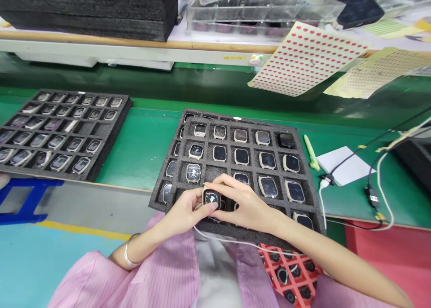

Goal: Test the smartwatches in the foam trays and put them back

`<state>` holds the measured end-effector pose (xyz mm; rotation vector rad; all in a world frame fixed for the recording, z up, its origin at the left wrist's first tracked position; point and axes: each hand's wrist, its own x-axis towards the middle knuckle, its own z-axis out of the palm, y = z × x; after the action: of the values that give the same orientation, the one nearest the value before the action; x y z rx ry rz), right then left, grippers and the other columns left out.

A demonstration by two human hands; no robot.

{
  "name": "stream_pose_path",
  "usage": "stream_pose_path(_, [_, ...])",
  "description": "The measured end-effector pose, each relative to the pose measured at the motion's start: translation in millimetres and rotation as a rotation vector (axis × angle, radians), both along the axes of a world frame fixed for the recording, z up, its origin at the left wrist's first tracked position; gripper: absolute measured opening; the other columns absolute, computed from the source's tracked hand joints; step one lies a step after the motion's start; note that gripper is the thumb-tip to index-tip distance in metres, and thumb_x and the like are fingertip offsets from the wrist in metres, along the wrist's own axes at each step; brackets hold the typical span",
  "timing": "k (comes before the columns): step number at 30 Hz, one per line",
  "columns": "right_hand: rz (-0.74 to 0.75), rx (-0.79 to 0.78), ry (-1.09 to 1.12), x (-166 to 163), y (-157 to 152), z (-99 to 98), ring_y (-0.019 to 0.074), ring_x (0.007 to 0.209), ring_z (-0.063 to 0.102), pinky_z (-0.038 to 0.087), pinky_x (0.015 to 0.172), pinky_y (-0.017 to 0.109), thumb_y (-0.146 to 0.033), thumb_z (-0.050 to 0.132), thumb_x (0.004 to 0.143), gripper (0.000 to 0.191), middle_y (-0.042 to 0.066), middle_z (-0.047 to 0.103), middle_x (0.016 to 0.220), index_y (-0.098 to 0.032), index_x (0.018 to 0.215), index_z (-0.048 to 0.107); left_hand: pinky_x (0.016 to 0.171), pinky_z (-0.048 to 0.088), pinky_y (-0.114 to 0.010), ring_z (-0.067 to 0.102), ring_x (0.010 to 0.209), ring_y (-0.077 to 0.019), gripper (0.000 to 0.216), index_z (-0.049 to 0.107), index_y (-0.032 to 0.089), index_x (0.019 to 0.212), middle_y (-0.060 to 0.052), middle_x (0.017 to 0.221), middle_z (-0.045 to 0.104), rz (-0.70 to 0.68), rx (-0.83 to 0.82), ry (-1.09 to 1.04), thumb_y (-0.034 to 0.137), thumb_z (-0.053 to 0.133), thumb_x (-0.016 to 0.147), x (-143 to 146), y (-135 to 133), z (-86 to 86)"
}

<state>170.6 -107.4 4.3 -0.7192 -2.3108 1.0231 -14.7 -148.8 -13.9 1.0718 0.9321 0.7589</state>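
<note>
My left hand [188, 210] and my right hand [243, 204] both hold a smartwatch case [211, 199] with a lit dial. Their fingers close around its sides, and my left thumb lies on the screen. The watch is above the near part of a black foam tray [310, 182], which carries rows of watch cases; a few screens at its left are lit. One slot just beyond my fingers has no watch. A white cable [232, 241] runs from beneath my left hand to the right; its end there is hidden. Another foam tray [157, 195] lies underneath.
Another watch-filled foam tray [116, 137] lies left on the green bench [141, 137]. A green pen [311, 153], white paper [346, 165] and cables [373, 198] are at right. Sticker sheets [296, 61] overhang the shelf. A red tray [286, 294] of round parts is below.
</note>
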Motion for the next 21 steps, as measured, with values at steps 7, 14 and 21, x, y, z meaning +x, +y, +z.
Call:
stream_pose_path(7, [0.007, 0.026, 0.002, 0.7, 0.2, -0.9, 0.0204, 0.089, 0.058, 0.054, 0.076, 0.034, -0.021, 0.064, 0.086, 0.043, 0.008, 0.057, 0.100, -0.018, 0.128, 0.054, 0.074, 0.042, -0.027, 0.054, 0.080, -0.0172, 0.026, 0.060, 0.011, 0.100, -0.006, 0.088, 0.060, -0.005, 0.002, -0.001, 0.032, 0.062, 0.085, 0.2, -0.4, -0.9])
stream_pose_path(14, [0.019, 0.026, 0.004, 1.6, -0.2, -1.8, 0.0204, 0.090, 0.057, 0.052, 0.077, 0.034, -0.020, 0.065, 0.086, 0.044, 0.009, 0.056, 0.101, -0.014, 0.128, 0.053, 0.076, 0.043, -0.029, 0.053, 0.082, -0.0177, 0.024, 0.059, 0.011, 0.099, -0.004, 0.084, 0.058, -0.014, -0.001, -0.016, 0.030, 0.061, 0.085, 0.1, -0.3, -1.9])
stream_pose_path(21, [0.004, 0.010, 0.016, 0.4, -0.6, -2.1, 0.0199, 0.090, 0.057, 0.052, 0.077, 0.034, -0.019, 0.065, 0.085, 0.045, 0.009, 0.056, 0.101, -0.014, 0.129, 0.053, 0.068, 0.042, -0.026, 0.053, 0.075, -0.0155, 0.029, 0.060, 0.011, 0.099, -0.004, 0.083, 0.059, 0.004, -0.010, -0.030, 0.035, 0.064, 0.084, 0.3, -0.2, -0.9])
